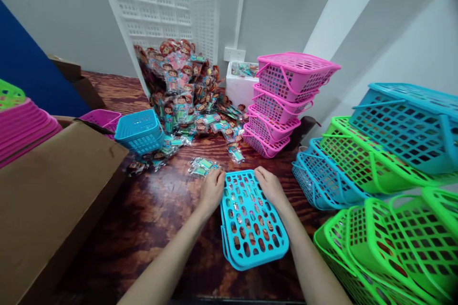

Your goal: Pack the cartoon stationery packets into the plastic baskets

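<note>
A blue plastic basket with a perforated lid lies in front of me, its handle down along the left side. Coloured packets show through the lid's oval holes. My left hand is closed on the far left corner, and my right hand grips the far right corner. Their fingertips are partly hidden at the basket's rim. Just beyond my left hand lies a small group of clear-wrapped packets with turquoise and green parts.
A tipped white crate spills packaged doll-faced items across the table. Stacked pink baskets stand behind my right hand; green and blue baskets crowd the right. Blue empty baskets and a cardboard box are left.
</note>
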### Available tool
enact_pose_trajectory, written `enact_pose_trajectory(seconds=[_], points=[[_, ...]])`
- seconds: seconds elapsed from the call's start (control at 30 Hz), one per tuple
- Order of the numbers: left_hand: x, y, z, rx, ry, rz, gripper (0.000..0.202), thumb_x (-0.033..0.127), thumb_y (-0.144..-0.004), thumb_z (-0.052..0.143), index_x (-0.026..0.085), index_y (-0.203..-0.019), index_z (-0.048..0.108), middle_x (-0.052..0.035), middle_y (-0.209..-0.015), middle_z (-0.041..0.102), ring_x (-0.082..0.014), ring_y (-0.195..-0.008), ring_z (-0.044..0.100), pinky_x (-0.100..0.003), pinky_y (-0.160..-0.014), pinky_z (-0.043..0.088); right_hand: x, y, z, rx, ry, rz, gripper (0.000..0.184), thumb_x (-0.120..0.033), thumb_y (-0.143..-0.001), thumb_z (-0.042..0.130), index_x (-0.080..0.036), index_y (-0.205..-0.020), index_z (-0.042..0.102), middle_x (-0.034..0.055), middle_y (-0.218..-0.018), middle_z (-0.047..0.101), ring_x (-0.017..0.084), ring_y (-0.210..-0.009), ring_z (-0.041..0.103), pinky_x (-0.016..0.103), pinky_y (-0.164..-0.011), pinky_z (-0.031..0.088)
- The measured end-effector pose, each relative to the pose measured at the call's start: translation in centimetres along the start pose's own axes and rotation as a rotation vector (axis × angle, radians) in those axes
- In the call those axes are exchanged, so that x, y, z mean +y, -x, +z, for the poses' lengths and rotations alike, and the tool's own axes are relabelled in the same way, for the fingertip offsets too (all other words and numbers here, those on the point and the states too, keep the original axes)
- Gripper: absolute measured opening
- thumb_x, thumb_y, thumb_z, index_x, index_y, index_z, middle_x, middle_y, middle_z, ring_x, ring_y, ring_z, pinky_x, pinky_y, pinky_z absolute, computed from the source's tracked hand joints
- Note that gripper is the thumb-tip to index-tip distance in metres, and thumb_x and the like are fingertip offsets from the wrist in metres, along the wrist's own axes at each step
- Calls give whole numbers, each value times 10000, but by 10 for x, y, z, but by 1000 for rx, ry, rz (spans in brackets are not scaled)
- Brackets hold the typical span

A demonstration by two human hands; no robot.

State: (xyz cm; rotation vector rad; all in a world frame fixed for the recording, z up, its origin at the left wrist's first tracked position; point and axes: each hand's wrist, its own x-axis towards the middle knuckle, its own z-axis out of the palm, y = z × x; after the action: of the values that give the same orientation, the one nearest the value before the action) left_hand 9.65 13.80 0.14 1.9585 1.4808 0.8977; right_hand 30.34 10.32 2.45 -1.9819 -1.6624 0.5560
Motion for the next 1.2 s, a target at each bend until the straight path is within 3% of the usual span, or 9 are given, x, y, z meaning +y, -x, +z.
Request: enact_pose_trajectory(seconds=[0.17, 0.37, 0.47, 0.6, 0.7, 0.77, 0.87, 1.0, 1.2], points=[[-3, 8, 0, 48, 120, 112, 340, 224, -1011, 314, 178, -969, 647, -56, -971, 668, -170, -955, 636, -299, -880, 504, 1, 7, 2, 25, -4, -11, 367, -403, -989, 314, -293, -1023, 662, 9, -939, 732, 200, -893, 661, 261, -773, 458], [3, 21, -14, 91, 87, 249, 308, 229, -1006, 378, 174, -1079, 672, -116, -1114, 633, -227, -1086, 587, -395, -964, 485, 0, 11, -4, -49, 7, -96, 372, -366, -1008, 328, -298, -1214, 630, 19, -1168, 719, 216, -1072, 659, 311, -908, 472], [11, 43, -27, -22, 30, 431, 275, 193, -981, 429, 177, -1085, 683, -116, -1163, 649, -251, -1169, 557, -448, -1050, 440, -10, 19, -6, -17, 192, -5, 378, -386, -1025, 319, -317, -1245, 618, 40, -1110, 737, 243, -1015, 677, 326, -843, 471], [21, 91, -50, -247, -63, 747, 325, 137, -992, 396, 129, -1240, 606, -142, -1304, 614, -238, -1317, 486, -462, -1157, 363, -20, 27, -5, 5, 358, 48, 401, -403, -1039, 298, -308, -1267, 613, 72, -1021, 751, 259, -905, 696, 326, -757, 455], [21, 120, -66, -396, -108, 776, 353, 237, -1004, 469, 162, -1341, 541, -129, -1473, 492, -249, -1425, 373, -494, -1205, 288, -18, 28, -3, 50, 345, 34, 398, -402, -1037, 315, -286, -1242, 636, 81, -1004, 753, 257, -898, 696, 327, -774, 457], [17, 129, -69, -425, -142, 806, 429, 314, -992, 524, 171, -1395, 497, -134, -1523, 433, -272, -1458, 318, -518, -1206, 281, -11, 27, -1, 72, 220, 3, 375, -394, -1027, 354, -275, -1215, 656, 78, -1061, 748, 255, -964, 687, 337, -841, 463], [12, 135, -63, -357, -188, 872, 488, 354, -990, 533, 153, -1429, 460, -165, -1527, 418, -299, -1467, 291, -539, -1182, 316, 0, 24, -2, 31, 2, -59, 340, -372, -1003, 412, -271, -1201, 670, 41, -1165, 729, 232, -1069, 664, 335, -934, 469], [13, 141, -51, -281, -217, 883, 494, 325, -1000, 509, 122, -1444, 434, -185, -1534, 399, -317, -1479, 249, -558, -1171, 327, 10, 25, -8, -20, -77, -101, 356, -377, -974, 461, -261, -1244, 661, 15, -1258, 693, 206, -1141, 644, 326, -999, 468], [18, 150, -44, -303, -208, 811, 528, 226, -970, 506, 239, -1488, 405, -134, -1582, 324, -343, -1484, 225, -610, -1168, 288, 12, 33, -7, 60, -120, -113, 335, -355, -955, 472, -222, -1154, 707, 43, -1139, 742, 231, -1039, 680, 341, -951, 492]])
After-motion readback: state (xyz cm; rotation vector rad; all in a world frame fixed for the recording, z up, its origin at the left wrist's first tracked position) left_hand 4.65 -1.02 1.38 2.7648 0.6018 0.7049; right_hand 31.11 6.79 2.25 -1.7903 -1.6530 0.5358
